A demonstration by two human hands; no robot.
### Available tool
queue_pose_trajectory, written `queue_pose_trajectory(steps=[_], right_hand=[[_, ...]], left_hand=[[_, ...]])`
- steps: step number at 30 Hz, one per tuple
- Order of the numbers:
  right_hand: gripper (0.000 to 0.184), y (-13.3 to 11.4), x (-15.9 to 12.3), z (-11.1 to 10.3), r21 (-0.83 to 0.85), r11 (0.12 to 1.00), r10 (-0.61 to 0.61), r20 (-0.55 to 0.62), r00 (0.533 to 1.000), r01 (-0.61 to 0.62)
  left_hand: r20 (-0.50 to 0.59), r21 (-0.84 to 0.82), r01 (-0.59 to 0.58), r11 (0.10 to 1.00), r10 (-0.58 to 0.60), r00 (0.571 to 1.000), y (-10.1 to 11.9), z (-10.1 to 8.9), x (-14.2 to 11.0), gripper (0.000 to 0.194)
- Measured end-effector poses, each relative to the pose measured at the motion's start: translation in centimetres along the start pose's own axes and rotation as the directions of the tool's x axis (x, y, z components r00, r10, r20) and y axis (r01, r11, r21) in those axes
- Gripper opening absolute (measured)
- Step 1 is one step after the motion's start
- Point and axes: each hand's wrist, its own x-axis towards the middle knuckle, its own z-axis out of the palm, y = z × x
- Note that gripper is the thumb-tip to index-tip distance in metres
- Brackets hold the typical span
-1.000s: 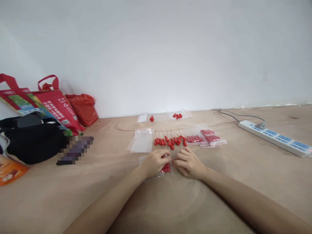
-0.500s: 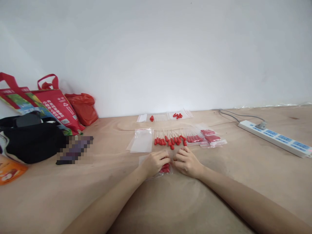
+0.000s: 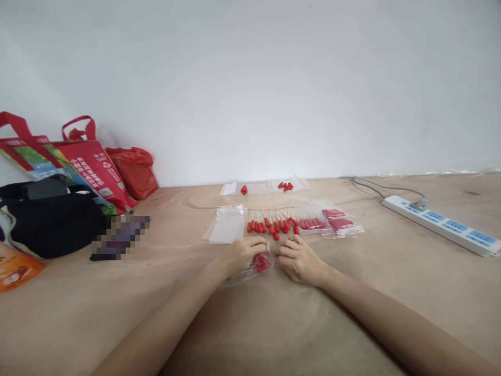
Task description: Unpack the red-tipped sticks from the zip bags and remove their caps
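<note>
Far left: black bag point(image 3: 55, 224), printed shopping bag point(image 3: 94, 169) and red plastic bag point(image 3: 135, 172) by the wall. Flat clear bags point(image 3: 227, 227) lie just beyond my left hand point(image 3: 240, 257). That hand has its fingers curled on the near clear bag point(image 3: 249, 273), grasping it; red-tipped sticks point(image 3: 261, 262) inside, heads toward my right. Loose sticks point(image 3: 276, 227) lie beyond, red ends my way. Right hand point(image 3: 300, 262): fingers curled at the bag's right edge, can't tell if pinching. Filled bags point(image 3: 354, 228) further right, then power strip point(image 3: 442, 224).
</note>
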Motion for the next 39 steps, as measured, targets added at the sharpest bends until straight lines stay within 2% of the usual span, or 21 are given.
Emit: queue_pose_trajectory(steps=[4, 5, 7, 10, 12, 15, 18, 22, 25, 27, 35, 39], right_hand=[[0.012, -0.1, -0.3, -0.3, 0.120, 0.990, 0.058, 0.120, 0.991, -0.072], [0.009, -0.1, -0.4, -0.5, 0.162, 0.982, 0.077, 0.148, 0.986, -0.101], [0.015, 0.0, -0.4, -0.8, 0.246, 0.955, 0.116, 0.201, 0.973, -0.165], [0.025, 0.0, -0.2, -0.9, 0.310, 0.916, 0.181, 0.245, 0.952, -0.254], [0.026, -0.1, -0.1, -0.5, 0.303, 0.903, 0.240, 0.235, 0.942, -0.306], [0.018, -0.4, 0.0, 0.3, 0.275, 0.885, 0.328, 0.205, 0.922, -0.376], [0.016, -0.5, 0.1, 0.6, 0.260, 0.869, 0.374, 0.214, 0.902, -0.421], [0.027, -0.2, 0.0, 0.3, 0.238, 0.866, 0.377, 0.266, 0.887, -0.440], [0.044, 0.1, -0.1, 0.2, 0.218, 0.881, 0.340, 0.323, 0.883, -0.419], [0.048, 0.2, -0.1, 0.2, 0.218, 0.892, 0.307, 0.350, 0.885, -0.395], [0.044, 0.1, 0.0, 0.0, 0.301, 0.873, 0.306, 0.277, 0.911, -0.385], [0.045, -0.5, 0.4, 0.1, 0.308, 0.842, 0.364, 0.280, 0.888, -0.442]], left_hand=[[-0.014, -0.169, 0.148, 0.974, -0.153, 0.988, 0.8, -0.7, -0.8, 0.020], [0.006, -0.198, 0.188, 0.962, -0.191, 0.982, 1.2, -0.8, -1.2, 0.030], [0.045, -0.223, 0.254, 0.941, -0.251, 0.967, 2.1, -0.8, -2.2, 0.049], [0.049, -0.251, 0.306, 0.918, -0.304, 0.951, 2.8, -0.5, -3.5, 0.056], [0.060, -0.277, 0.310, 0.909, -0.306, 0.950, 2.9, -0.3, -3.9, 0.056], [0.085, -0.320, 0.309, 0.896, -0.297, 0.951, 2.7, -0.1, -3.7, 0.055], [0.090, -0.334, 0.303, 0.893, -0.289, 0.953, 2.5, -0.2, -3.4, 0.054], [0.080, -0.327, 0.302, 0.896, -0.292, 0.953, 2.5, -0.4, -3.6, 0.052], [0.079, -0.330, 0.318, 0.889, -0.310, 0.947, 2.6, -0.5, -3.8, 0.050], [0.068, -0.341, 0.320, 0.884, -0.317, 0.946, 2.6, -0.5, -3.8, 0.048], [0.007, -0.335, 0.316, 0.888, -0.334, 0.943, 2.1, 0.3, -3.6, 0.039], [-0.025, -0.329, 0.265, 0.907, -0.288, 0.957, 1.9, 0.9, -3.4, 0.036]])
